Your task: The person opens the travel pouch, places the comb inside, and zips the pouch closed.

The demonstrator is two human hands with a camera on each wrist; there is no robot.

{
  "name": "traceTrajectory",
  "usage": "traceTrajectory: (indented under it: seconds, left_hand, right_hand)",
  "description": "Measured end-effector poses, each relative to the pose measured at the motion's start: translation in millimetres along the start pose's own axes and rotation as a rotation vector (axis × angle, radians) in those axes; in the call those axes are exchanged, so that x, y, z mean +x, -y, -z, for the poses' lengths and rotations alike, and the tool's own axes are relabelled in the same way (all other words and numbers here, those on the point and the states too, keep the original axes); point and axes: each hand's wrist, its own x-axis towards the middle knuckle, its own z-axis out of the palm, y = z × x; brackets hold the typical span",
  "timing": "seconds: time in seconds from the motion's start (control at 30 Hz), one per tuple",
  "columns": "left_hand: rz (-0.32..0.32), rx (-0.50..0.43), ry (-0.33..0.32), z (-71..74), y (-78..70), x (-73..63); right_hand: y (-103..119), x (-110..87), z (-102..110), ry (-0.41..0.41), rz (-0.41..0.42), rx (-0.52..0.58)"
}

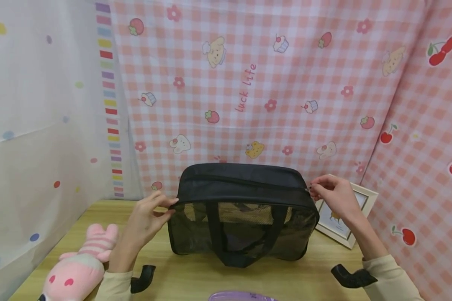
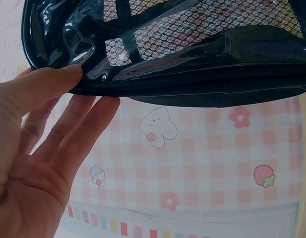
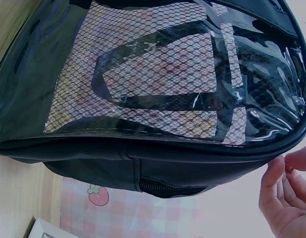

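So yeah, left hand [image 1: 146, 218] has the bag [image 1: 245, 215] pinched by one corner, right hand [image 1: 337, 196] is pinching the zip pull [image 1: 307, 190].

Plush toy [image 1: 77, 267], picture frame [image 1: 333, 218]
Toy left of and below left fingers [image 1: 161, 201], frame just below right fingers [image 1: 325, 180].

Head view: from above the near side of the bench [image 1: 165, 280], facing forward and down; bag [image 1: 245, 234] at mid-range. Left wrist view: close range, aimed past the left fingers [image 2: 88, 129] at the bag's left end; picture rotated a quarter turn, bench at right. Right wrist view: close range, aimed at the bag's right end; rotated oppositely, bench at left. All three share the bag's clear panel and the curtain [image 1: 248, 92].
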Motion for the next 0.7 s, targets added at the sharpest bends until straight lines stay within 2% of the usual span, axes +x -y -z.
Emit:
traceTrajectory:
  seconds: [0.7]
  left_hand:
    - [0.026,-0.008,0.028,2.9,1.6,0.5]
  right_hand:
    - [20.1,8.8,-1.6,0.072,-0.009,-0.039]
